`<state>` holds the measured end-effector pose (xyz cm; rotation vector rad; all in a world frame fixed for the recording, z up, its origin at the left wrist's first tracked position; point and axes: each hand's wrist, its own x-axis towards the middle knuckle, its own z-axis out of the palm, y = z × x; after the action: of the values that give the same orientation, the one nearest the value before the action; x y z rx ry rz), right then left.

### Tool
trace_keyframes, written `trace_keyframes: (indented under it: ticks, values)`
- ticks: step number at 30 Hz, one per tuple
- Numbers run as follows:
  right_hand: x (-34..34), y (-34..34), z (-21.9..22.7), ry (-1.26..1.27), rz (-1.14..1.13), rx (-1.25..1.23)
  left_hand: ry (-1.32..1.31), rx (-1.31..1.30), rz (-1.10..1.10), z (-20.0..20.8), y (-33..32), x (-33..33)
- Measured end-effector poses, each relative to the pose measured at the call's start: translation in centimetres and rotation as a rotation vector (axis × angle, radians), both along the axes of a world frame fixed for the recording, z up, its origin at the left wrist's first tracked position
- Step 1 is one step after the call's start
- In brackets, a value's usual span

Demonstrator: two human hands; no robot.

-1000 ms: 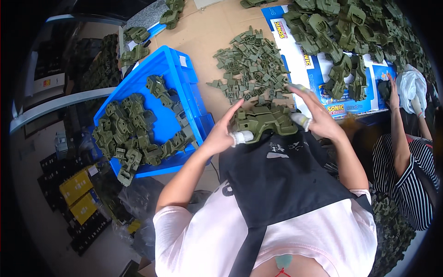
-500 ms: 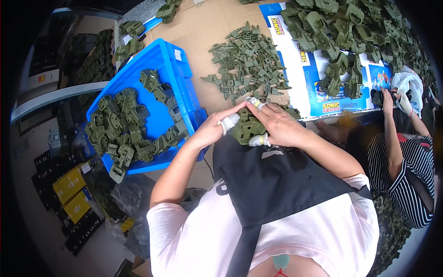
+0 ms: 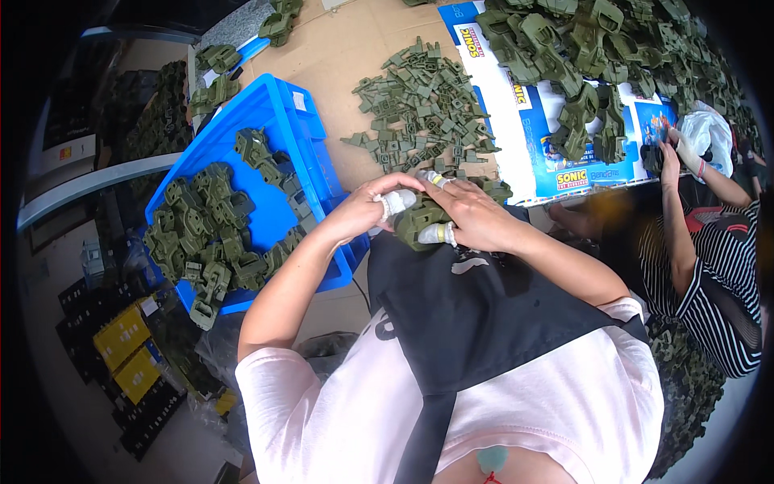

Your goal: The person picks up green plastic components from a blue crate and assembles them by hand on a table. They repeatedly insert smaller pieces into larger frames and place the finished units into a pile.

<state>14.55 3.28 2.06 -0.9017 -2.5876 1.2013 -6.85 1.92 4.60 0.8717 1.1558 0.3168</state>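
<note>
The shell (image 3: 413,226) is right under my hands, at the desk's near edge just beyond my apron (image 3: 451,323), and mostly hidden by my fingers. My right hand (image 3: 480,216) lies over it, partly closed around it, with the wrapped thumb on the near side and the fingers bent over the far side. My left hand (image 3: 368,208) is half curled at its left end, wrapped thumb out, fingertips meeting the right hand's at the far left; whether it grips the shell or pinches a small part, I can't tell.

A second ago my hands stood apart on either side and the shell showed nearly whole; now they have closed in together over it. I take this to mean both are working at one spot, though the spot itself is covered.

Just beyond my hands, small parts (image 3: 431,105) lie heaped on the desk (image 3: 334,64). To their left is the blue bin (image 3: 254,206), with more shells (image 3: 214,194) inside. Beyond and right of my hands, a larger heap (image 3: 592,40) sits on and around printed card (image 3: 516,153). Farther right, near a pale bag (image 3: 705,137), are a co-worker's hands (image 3: 672,160).
</note>
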Motion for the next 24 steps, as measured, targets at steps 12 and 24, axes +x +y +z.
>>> trace_keyframes:
  ticks: [12,24]
  values:
    - [-1.7,2.7,-0.3,-0.243,0.061,-0.191,0.000,0.301,0.059,-1.5,-2.9,1.0]
    - [-1.1,6.2,0.0,-0.088,0.306,-0.438,0.417,0.560,0.036,0.0,-4.1,3.1]
